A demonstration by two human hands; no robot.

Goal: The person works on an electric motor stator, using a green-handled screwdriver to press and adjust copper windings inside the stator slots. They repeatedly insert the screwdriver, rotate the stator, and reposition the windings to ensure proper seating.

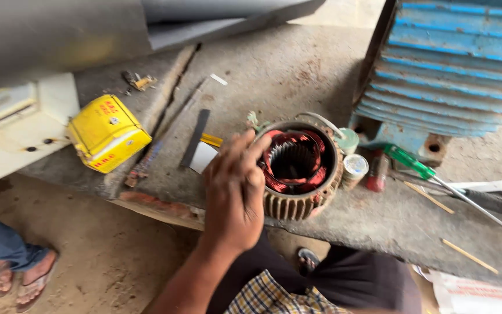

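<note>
Where left hand meets stator, yellow box leftward on bench.

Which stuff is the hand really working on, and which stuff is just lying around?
In use:
- left hand
- round motor stator with copper windings

Lying about:
- yellow box
- green-handled screwdriver
- small tape rolls
- thin sticks
- blue ribbed motor casing

The left hand reaches forward on an extended forearm, back up, fingers loosely spread, gripping nothing.
</note>
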